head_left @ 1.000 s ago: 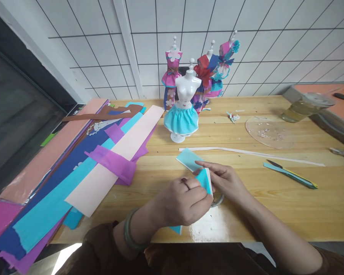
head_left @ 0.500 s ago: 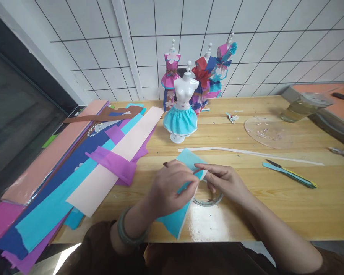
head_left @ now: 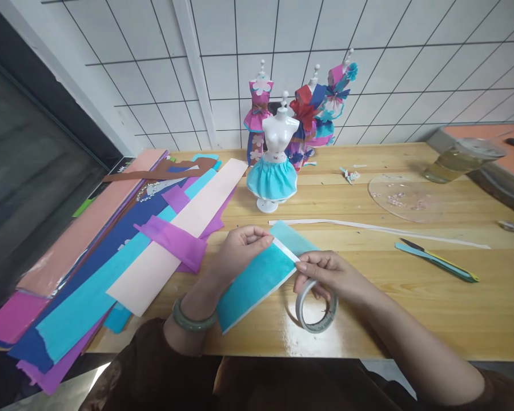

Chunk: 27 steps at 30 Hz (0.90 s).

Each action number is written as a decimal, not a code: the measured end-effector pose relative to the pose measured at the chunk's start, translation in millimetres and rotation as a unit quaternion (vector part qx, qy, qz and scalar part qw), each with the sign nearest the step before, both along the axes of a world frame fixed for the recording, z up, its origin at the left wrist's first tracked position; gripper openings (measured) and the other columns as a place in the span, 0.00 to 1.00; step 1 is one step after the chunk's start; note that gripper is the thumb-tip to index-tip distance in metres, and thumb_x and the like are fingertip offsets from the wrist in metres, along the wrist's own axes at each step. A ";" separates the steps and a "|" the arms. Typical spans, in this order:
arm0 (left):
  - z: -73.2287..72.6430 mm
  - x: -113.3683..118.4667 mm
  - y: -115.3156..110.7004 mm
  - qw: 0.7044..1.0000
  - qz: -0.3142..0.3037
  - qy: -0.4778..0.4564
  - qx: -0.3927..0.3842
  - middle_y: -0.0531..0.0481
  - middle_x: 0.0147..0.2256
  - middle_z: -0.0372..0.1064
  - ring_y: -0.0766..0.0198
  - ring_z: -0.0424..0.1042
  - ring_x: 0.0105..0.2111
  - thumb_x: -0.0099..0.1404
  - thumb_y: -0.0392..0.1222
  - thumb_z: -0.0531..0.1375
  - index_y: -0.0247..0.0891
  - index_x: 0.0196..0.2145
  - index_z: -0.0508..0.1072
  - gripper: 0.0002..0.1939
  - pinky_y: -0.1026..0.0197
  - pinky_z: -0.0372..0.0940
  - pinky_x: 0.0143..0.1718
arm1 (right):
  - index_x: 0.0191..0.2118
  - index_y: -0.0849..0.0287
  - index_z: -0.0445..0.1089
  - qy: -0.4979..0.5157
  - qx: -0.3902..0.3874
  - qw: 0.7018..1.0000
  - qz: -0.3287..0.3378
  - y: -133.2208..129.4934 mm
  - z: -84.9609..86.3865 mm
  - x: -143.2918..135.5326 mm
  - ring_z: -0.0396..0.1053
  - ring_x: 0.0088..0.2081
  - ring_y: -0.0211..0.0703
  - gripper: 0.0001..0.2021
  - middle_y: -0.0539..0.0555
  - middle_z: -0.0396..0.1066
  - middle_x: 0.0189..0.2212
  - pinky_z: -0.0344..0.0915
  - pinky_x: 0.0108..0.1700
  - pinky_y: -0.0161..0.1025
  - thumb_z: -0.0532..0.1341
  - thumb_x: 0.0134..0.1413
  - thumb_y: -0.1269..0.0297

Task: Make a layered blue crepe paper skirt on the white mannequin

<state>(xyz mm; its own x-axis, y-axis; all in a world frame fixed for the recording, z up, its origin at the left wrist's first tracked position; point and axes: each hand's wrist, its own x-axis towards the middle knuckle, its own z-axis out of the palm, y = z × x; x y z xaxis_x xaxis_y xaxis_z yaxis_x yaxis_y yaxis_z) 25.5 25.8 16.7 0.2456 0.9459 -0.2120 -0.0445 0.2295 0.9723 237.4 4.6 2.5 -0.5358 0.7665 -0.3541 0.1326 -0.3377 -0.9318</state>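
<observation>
My left hand (head_left: 239,251) pinches one corner of a folded turquoise crepe paper piece (head_left: 257,279). At the other end of its short edge, my right hand (head_left: 328,271) pinches the opposite corner. Along that edge, between the two hands, runs a white strip of tape (head_left: 286,250). A roll of double-sided tape (head_left: 300,311) hangs tilted from the fingers of my right hand. Beyond my hands stands a small white mannequin (head_left: 279,132) wearing a turquoise skirt (head_left: 272,180) with a white hem.
Coloured paper strips (head_left: 145,279) are piled on the left. A long white strip (head_left: 368,228) and a utility knife (head_left: 441,261) lie on the right. Behind are several dressed mannequins (head_left: 259,114), a clear disc with beads (head_left: 389,200) and a cup of liquid (head_left: 458,162).
My left hand has moved up and left to the paper's far corner, and the short edge now lies flat with the white strip showing. The tape roll has tilted up under my right hand.
</observation>
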 end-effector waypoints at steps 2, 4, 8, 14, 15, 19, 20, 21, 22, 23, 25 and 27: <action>-2.7 -0.4 2.6 1.000 -0.009 -0.007 -0.019 0.50 0.31 0.71 0.69 0.68 0.28 0.54 0.48 0.64 0.34 0.36 0.72 0.16 0.66 0.63 0.30 | 0.27 0.62 0.65 -0.009 -0.013 1.000 -0.019 1.0 -0.5 -0.4 0.55 0.11 0.25 0.18 0.54 0.76 0.25 0.53 0.15 0.29 0.59 0.53 0.49; -3.8 -0.4 3.7 0.999 -0.030 -0.017 -0.041 0.48 0.34 0.72 0.69 0.68 0.29 0.54 0.48 0.64 0.34 0.41 0.71 0.20 0.64 0.63 0.32 | 0.27 0.62 0.64 -0.015 -0.021 0.999 -0.032 2.0 -1.3 -0.2 0.54 0.11 0.25 0.18 0.55 0.76 0.25 0.52 0.14 0.29 0.59 0.52 0.49; -5.1 0.1 2.2 0.989 -0.127 -0.032 -0.067 0.46 0.35 0.72 0.65 0.70 0.32 0.54 0.49 0.65 0.33 0.43 0.72 0.22 0.62 0.65 0.34 | 0.28 0.63 0.65 -0.023 -0.022 0.999 -0.017 2.8 -2.5 0.3 0.54 0.11 0.25 0.19 0.56 0.76 0.26 0.52 0.14 0.28 0.59 0.51 0.48; -8.2 1.0 -0.4 0.990 -0.129 0.040 -0.040 0.47 0.29 0.72 0.61 0.71 0.32 0.54 0.52 0.63 0.32 0.33 0.75 0.18 0.61 0.65 0.31 | 0.27 0.65 0.69 -0.039 0.002 0.999 0.014 2.3 -1.6 -0.8 0.56 0.12 0.25 0.21 0.56 0.76 0.26 0.55 0.16 0.29 0.57 0.54 0.47; -8.5 1.1 -0.1 0.990 -0.130 0.050 -0.031 0.47 0.29 0.72 0.61 0.70 0.32 0.54 0.51 0.63 0.32 0.33 0.75 0.18 0.61 0.64 0.32 | 0.27 0.65 0.69 -0.039 0.002 0.999 0.014 2.3 -1.7 -0.7 0.56 0.13 0.25 0.22 0.56 0.76 0.26 0.56 0.16 0.29 0.56 0.54 0.47; -10.3 1.4 2.0 0.985 -0.148 0.083 0.014 0.48 0.30 0.72 0.60 0.70 0.35 0.50 0.46 0.66 0.33 0.35 0.74 0.17 0.60 0.64 0.35 | 0.28 0.65 0.71 -0.045 0.001 0.999 0.011 2.5 -2.9 0.5 0.56 0.12 0.25 0.23 0.56 0.76 0.26 0.56 0.16 0.29 0.56 0.54 0.47; -11.2 1.6 2.4 0.984 -0.150 0.089 0.027 0.48 0.32 0.72 0.60 0.70 0.36 0.49 0.45 0.66 0.33 0.35 0.74 0.17 0.60 0.64 0.36 | 0.27 0.65 0.71 -0.046 0.003 0.999 0.013 2.5 -3.0 0.5 0.56 0.12 0.26 0.23 0.56 0.76 0.26 0.55 0.16 0.29 0.56 0.54 0.47; -12.3 1.9 2.6 0.984 -0.149 0.094 0.039 0.48 0.33 0.72 0.60 0.70 0.37 0.49 0.44 0.67 0.33 0.36 0.74 0.17 0.61 0.64 0.37 | 0.27 0.65 0.70 -0.047 0.005 0.999 0.016 2.5 -2.9 0.4 0.56 0.12 0.26 0.23 0.56 0.76 0.25 0.55 0.16 0.29 0.56 0.54 0.47; -13.7 2.2 2.7 0.983 -0.146 0.100 0.046 0.48 0.34 0.72 0.60 0.69 0.37 0.49 0.43 0.66 0.34 0.38 0.74 0.18 0.61 0.64 0.37 | 0.27 0.65 0.70 -0.048 0.006 0.999 0.018 2.5 -2.6 0.0 0.56 0.12 0.26 0.23 0.56 0.76 0.25 0.55 0.16 0.29 0.56 0.54 0.47; -15.3 2.6 2.6 0.982 -0.144 0.109 0.048 0.48 0.35 0.72 0.61 0.69 0.37 0.49 0.43 0.66 0.34 0.39 0.74 0.18 0.61 0.63 0.37 | 0.27 0.65 0.70 -0.048 0.004 0.999 0.019 2.4 -2.3 -0.6 0.56 0.12 0.26 0.22 0.56 0.76 0.25 0.55 0.16 0.29 0.56 0.54 0.47; -18.3 3.3 2.2 0.981 -0.141 0.127 0.044 0.49 0.33 0.71 0.62 0.69 0.35 0.49 0.43 0.66 0.35 0.41 0.73 0.20 0.63 0.63 0.34 | 0.28 0.64 0.68 -0.047 -0.006 0.999 0.013 2.3 -1.6 -2.1 0.57 0.12 0.26 0.21 0.55 0.76 0.26 0.56 0.16 0.29 0.56 0.54 0.47; -20.4 3.8 1.6 0.980 -0.140 0.135 0.034 0.50 0.31 0.70 0.64 0.68 0.32 0.50 0.43 0.65 0.35 0.42 0.72 0.21 0.64 0.62 0.31 | 0.31 0.63 0.67 -0.046 -0.019 0.999 -0.003 2.3 -1.7 -3.2 0.58 0.13 0.26 0.20 0.55 0.75 0.26 0.57 0.16 0.29 0.57 0.53 0.47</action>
